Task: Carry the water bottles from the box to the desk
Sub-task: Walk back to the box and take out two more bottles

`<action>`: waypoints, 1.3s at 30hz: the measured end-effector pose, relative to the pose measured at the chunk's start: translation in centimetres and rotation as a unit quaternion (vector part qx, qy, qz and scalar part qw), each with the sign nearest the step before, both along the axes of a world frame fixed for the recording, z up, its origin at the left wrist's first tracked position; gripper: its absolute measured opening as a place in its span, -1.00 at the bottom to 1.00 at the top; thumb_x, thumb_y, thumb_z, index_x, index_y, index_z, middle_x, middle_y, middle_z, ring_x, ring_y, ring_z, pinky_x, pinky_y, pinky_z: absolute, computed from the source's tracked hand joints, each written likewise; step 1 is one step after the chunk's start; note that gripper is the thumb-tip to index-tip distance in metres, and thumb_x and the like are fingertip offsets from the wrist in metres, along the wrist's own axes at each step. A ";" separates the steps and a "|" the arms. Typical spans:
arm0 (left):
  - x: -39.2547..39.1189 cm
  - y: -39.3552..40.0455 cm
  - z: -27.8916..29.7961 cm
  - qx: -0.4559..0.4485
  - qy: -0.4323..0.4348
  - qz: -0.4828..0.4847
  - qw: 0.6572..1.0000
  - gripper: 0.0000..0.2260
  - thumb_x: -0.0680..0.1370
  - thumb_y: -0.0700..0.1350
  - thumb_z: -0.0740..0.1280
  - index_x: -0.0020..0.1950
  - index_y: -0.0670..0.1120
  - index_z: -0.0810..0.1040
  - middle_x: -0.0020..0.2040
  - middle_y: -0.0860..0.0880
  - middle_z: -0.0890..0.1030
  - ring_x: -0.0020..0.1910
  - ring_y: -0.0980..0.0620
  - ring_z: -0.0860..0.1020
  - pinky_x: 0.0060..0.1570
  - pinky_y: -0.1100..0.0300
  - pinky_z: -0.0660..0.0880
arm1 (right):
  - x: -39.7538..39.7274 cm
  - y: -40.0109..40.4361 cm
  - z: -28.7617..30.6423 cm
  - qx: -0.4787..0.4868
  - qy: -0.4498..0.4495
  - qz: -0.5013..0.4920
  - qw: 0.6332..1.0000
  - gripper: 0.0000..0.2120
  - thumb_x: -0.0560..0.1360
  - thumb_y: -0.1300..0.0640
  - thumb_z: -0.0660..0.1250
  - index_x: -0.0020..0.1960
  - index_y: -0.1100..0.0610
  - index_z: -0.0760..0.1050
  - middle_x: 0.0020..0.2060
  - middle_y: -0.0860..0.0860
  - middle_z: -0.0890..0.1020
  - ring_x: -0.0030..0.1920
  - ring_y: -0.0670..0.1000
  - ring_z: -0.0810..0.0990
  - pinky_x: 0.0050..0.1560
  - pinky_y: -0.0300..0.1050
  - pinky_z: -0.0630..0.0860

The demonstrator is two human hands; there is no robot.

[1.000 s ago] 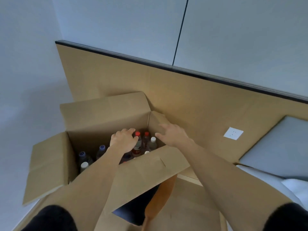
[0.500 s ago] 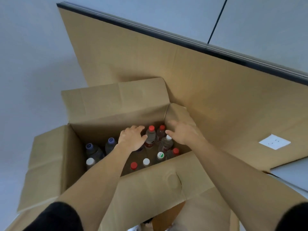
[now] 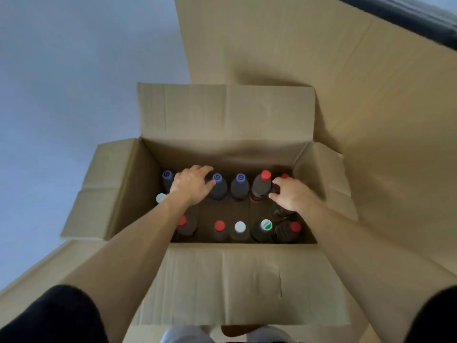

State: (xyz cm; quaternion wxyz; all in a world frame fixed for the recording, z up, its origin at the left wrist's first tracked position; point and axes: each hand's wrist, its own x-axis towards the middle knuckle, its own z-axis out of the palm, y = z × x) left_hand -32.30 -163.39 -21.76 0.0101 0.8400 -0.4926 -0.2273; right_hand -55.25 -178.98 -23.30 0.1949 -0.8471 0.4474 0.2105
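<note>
The open cardboard box (image 3: 230,280) stands with its flaps folded out, so the water bottles (image 3: 239,186) stand upright in rows along its far and near walls, caps up for easy reach. The left hand (image 3: 191,185) curls its fingers round a purple-capped bottle (image 3: 218,188); the right hand (image 3: 290,195) wraps a bottle at the far right corner, ready to lift.

One open cardboard box (image 3: 237,280) holds bottles by cap: five red (image 3: 265,175), three purple (image 3: 240,177), two white (image 3: 239,226), one green-and-white (image 3: 266,224).
</note>
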 end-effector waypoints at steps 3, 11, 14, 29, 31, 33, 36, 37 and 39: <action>0.9 1.0 -0.5 -0.007 0.003 0.033 0.999 -0.54 0.66 0.11 0.23 0.55 0.03 0.34 0.45 -0.11 0.45 0.38 -0.20 0.45 0.31 -0.08 0.41 | 0.4 -0.2 -1.1 -0.009 0.029 0.030 0.999 -0.58 0.56 -0.16 0.32 0.34 0.00 0.44 0.21 0.12 0.54 0.23 0.20 0.53 0.18 0.07 0.53; 3.0 2.9 -1.1 0.016 -0.014 0.103 0.994 -0.56 0.66 0.09 0.24 0.53 0.03 0.37 0.39 -0.14 0.48 0.35 -0.21 0.46 0.27 -0.11 0.42 | 0.4 -0.6 -3.7 0.005 0.098 0.049 0.994 -0.56 0.52 0.14 0.36 0.39 0.04 0.44 0.34 0.12 0.49 0.36 0.20 0.46 0.35 0.11 0.46; 3.3 3.3 -1.4 0.039 -0.027 0.113 0.992 -0.56 0.66 0.09 0.22 0.53 0.04 0.36 0.40 -0.15 0.46 0.34 -0.22 0.46 0.26 -0.12 0.43 | 0.6 -0.7 -4.6 0.008 0.108 0.055 0.993 -0.55 0.54 0.22 0.32 0.42 0.07 0.44 0.37 0.13 0.48 0.38 0.19 0.45 0.36 0.10 0.46; 4.6 3.9 -2.5 0.104 -0.047 0.121 0.986 -0.56 0.63 -0.01 0.31 0.51 -0.02 0.40 0.37 -0.17 0.48 0.34 -0.23 0.47 0.27 -0.10 0.46 | 0.7 -1.0 -5.0 -0.069 0.119 0.054 0.989 -0.71 0.63 0.30 0.16 0.26 0.19 0.56 0.19 0.16 0.62 0.22 0.19 0.60 0.15 0.03 0.55; 4.7 3.9 -2.8 0.149 -0.058 0.117 0.980 -0.58 0.61 -0.05 0.32 0.47 -0.01 0.44 0.35 -0.15 0.50 0.32 -0.20 0.49 0.23 -0.05 0.49 | 1.0 -0.8 -4.9 -0.083 0.112 0.059 0.989 -0.72 0.61 0.32 0.17 0.23 0.20 0.57 0.15 0.15 0.64 0.18 0.18 0.63 0.08 0.02 0.57; 4.7 3.7 -3.4 0.189 -0.068 0.123 0.972 -0.63 0.62 -0.08 0.28 0.43 -0.03 0.47 0.33 -0.13 0.53 0.29 -0.18 0.53 0.16 -0.02 0.51 | 1.3 -0.6 -4.8 -0.093 0.104 0.063 0.988 -0.73 0.60 0.33 0.17 0.21 0.21 0.58 0.12 0.16 0.65 0.16 0.19 0.64 0.04 0.02 0.58; 4.4 3.7 -4.5 0.237 -0.093 0.110 0.961 -0.70 0.65 -0.15 0.22 0.38 -0.08 0.51 0.29 -0.14 0.56 0.24 -0.17 0.57 0.09 0.00 0.53 | 1.6 -0.3 -4.7 -0.092 0.094 0.070 0.989 -0.75 0.59 0.34 0.19 0.18 0.21 0.57 0.10 0.16 0.64 0.13 0.19 0.64 -0.01 0.01 0.56; 4.3 3.7 -4.8 0.241 -0.102 0.100 0.960 -0.71 0.65 -0.18 0.20 0.36 -0.09 0.51 0.27 -0.14 0.57 0.22 -0.16 0.58 0.07 0.01 0.54 | 1.7 -0.2 -4.7 -0.092 0.090 0.071 0.989 -0.77 0.58 0.33 0.22 0.16 0.20 0.58 0.08 0.16 0.64 0.12 0.18 0.64 -0.04 0.00 0.55; 4.4 3.6 -5.3 0.231 -0.123 0.074 0.962 -0.74 0.65 -0.23 0.18 0.31 -0.10 0.52 0.22 -0.14 0.58 0.18 -0.15 0.60 0.06 0.01 0.55 | 1.9 0.0 -4.6 -0.093 0.078 0.076 0.990 -0.82 0.56 0.28 0.30 0.14 0.19 0.59 0.05 0.15 0.65 0.10 0.18 0.64 -0.06 -0.01 0.55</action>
